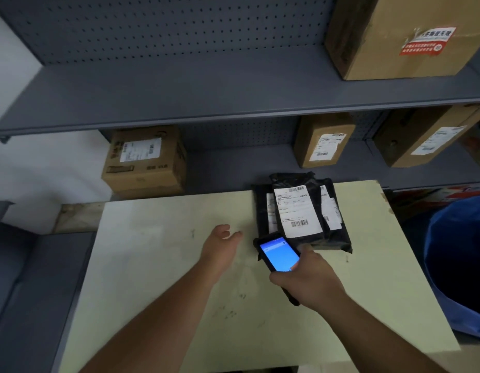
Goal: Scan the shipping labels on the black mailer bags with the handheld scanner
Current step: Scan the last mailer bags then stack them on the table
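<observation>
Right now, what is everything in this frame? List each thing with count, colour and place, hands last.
mailer bags: at least three, black with white labels, stacked at the table's far edge
scanner: one, black with a lit blue screen, just in front of the bags
table: one, pale cream, scuffed, centre
cardboard boxes: four, brown; three on the lower shelf, one on the upper shelf at right
shelves: grey metal with a pegboard back, behind the table
bin: one, blue, right of the table
left hand: open, empty, above the table beside the bags
right hand: gripping the scanner
</observation>
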A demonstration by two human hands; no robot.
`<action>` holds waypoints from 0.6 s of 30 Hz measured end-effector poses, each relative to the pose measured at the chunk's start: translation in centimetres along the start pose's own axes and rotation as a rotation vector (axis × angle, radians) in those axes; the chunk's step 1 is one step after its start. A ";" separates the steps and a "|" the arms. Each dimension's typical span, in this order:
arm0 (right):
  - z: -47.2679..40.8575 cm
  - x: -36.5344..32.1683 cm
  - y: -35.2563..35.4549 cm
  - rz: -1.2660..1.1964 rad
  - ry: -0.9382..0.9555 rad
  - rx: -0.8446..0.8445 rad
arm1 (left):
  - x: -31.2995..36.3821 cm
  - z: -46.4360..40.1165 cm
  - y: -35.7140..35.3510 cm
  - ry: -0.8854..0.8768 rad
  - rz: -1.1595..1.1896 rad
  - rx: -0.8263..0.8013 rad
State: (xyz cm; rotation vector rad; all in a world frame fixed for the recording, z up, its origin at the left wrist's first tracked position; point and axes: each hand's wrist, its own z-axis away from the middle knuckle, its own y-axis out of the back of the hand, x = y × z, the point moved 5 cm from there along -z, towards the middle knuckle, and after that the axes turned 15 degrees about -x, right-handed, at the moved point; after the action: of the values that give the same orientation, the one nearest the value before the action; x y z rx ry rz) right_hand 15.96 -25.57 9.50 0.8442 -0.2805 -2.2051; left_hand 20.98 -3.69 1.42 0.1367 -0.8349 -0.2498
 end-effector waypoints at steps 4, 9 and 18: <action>-0.5 -0.6 -2.3 -0.007 0.007 0.016 | -2.4 1.6 1.5 -0.018 -0.072 -0.008; -1.2 -0.4 -5.1 -0.077 -0.004 0.044 | -5.2 3.1 2.9 -0.004 -0.160 0.009; -1.7 0.6 -8.9 -0.142 -0.036 0.093 | -8.6 4.2 3.7 0.021 -0.220 0.020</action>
State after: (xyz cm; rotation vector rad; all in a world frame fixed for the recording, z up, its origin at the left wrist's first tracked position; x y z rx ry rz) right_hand 11.67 -19.74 4.07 0.8999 -0.3522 -2.3566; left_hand 12.94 2.13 -1.16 0.2500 -0.8014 -0.4464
